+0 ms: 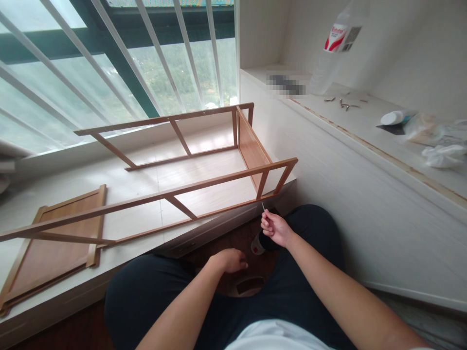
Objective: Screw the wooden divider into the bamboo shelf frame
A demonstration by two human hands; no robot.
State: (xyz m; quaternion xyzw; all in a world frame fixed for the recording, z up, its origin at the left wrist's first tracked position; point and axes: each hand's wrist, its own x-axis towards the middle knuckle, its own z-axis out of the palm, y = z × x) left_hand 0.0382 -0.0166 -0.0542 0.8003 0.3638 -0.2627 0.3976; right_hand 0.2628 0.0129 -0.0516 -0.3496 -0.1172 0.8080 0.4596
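Nearest, at six o'clock, the left hand (230, 261) hangs between the knees with its fingers curled down toward the dark floor; whether it grips anything cannot be told. Just beyond it, toward one o'clock, the right hand (276, 228) pinches a thin metal pin (263, 207) between thumb and forefinger, tip pointing up at the near corner of the wooden frame (204, 187). Beside that hand, on the floor, stands a small dark container with a white rim (258, 244).

The pin looks stiff, light and slick, easy to drop, so a fingertip pinch near its lower end suits it. The frame lies on its side on the pale window ledge (146, 170), at eleven to twelve o'clock. It is a thin-railed, warm brown rack with one solid end panel (251, 150); it should be light but apt to twist, best held at a jointed corner.

At nine o'clock a loose flat panel (54, 248) lies on the ledge. Farther off, at two o'clock, a shelf (365, 121) carries a clear plastic bottle (333, 48) and small metal hooks (345, 103).
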